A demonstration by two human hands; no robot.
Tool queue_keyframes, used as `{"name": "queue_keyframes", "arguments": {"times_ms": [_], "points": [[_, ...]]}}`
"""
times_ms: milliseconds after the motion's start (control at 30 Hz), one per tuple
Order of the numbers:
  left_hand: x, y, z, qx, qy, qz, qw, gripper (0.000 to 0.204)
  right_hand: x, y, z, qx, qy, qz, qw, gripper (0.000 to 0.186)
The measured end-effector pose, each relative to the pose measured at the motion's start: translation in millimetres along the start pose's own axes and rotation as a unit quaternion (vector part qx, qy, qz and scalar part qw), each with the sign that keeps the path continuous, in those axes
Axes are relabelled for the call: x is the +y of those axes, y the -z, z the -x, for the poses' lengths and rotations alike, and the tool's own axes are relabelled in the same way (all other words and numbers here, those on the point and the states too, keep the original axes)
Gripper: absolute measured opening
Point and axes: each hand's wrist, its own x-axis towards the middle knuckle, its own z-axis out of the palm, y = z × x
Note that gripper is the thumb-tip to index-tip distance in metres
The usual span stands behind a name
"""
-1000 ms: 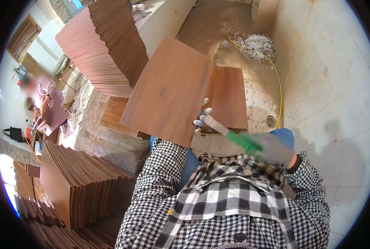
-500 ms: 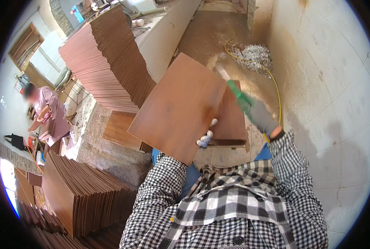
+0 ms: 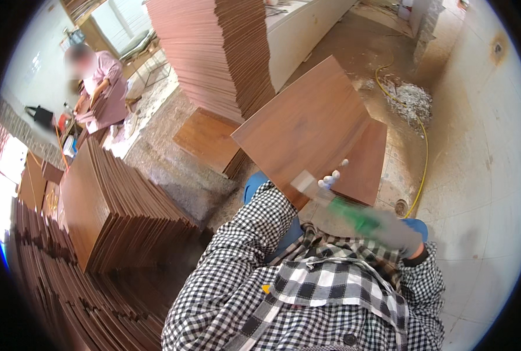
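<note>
A brown rectangular board (image 3: pixel 313 123) is tilted in front of me. My left hand (image 3: pixel 334 175) grips it from below, and only its white-tipped fingers show at the board's near right edge. In a grey glove, my right hand (image 3: pixel 392 231) is closed round the green handle of a scraper (image 3: pixel 354 214), blurred by motion. Its pale flat blade lies over the board's near edge, close to my left fingertips; whether it touches the board I cannot tell. Behind the held board, more brown boards (image 3: pixel 366 167) lie low down, partly hidden.
A tall stack of boards (image 3: pixel 214 58) rises ahead, with a lower pile (image 3: pixel 209 140) beside it. More boards stand in rows (image 3: pixel 120 216) at left. A person (image 3: pixel 99 88) works at far left. A yellow hose (image 3: pixel 425 158) runs past white shreds (image 3: pixel 409 99) near the right wall.
The scraper in my right hand has come down from the board's far right edge to its near edge. My view has swung left. My left hand keeps its hold on the board.
</note>
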Motion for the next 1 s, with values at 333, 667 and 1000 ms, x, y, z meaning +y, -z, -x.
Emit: {"name": "queue_keyframes", "arguments": {"times_ms": [333, 667, 1000], "points": [[33, 84, -29, 0.403, -0.261, -0.392, 0.784, 0.074, 60, -5, 107, 0.363, -0.067, -0.163, 0.915, 0.046], [6, 48, -21, 0.393, -0.236, -0.473, 0.752, 0.061, 19, 38, -1, 0.351, -0.129, -0.075, 0.924, 0.053], [3, 37, -14, 0.430, -0.256, -0.353, 0.791, 0.049, 22, 60, -26, 0.136, 0.103, -0.030, 0.985, 0.058]]}}
